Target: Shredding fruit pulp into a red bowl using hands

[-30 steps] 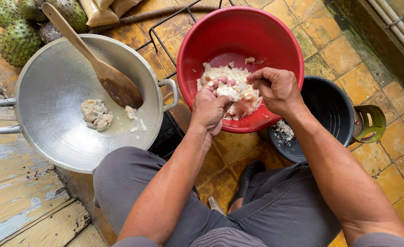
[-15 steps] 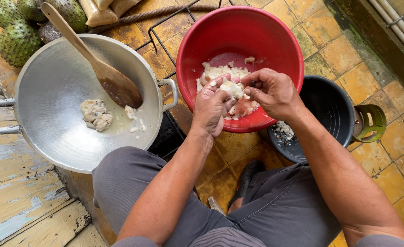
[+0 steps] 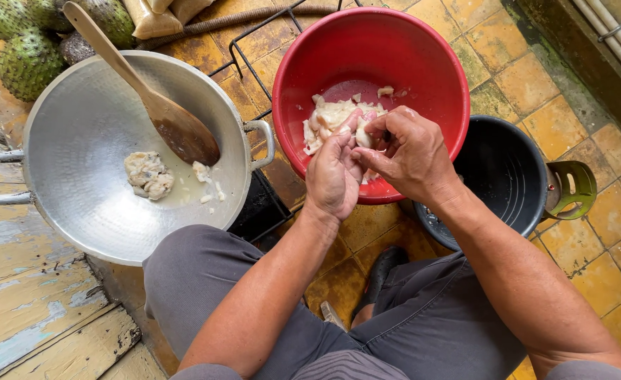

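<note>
Nearest: grey-trousered knees, both forearms reaching forward over them. Left hand and right hand meet above the near rim of the round red plastic basin. Both sets of fingers curled shut, pinching 1 small piece of white fruit pulp between the 2 hands; fingertips touching each other around it. Exact grip per finger: cannot tell, partly hidden.

Just behind the hands, inside the basin: the remaining heap of white pulp on the wet bottom, left of centre.

Right of the basin, touching its side: round black pot with a green handle, partly under the right wrist. Contents mostly hidden.

Left: wide shiny metal wok with 2 loop handles, 1 lump of greyish-white pulp plus a few scraps near its middle. Long wooden spatula lies in it, blade down, handle sticking past the far rim.

Between wok and basin: black wire grate on yellow floor tiles.

Far left corner: 3 or so spiky green soursop fruits
</note>
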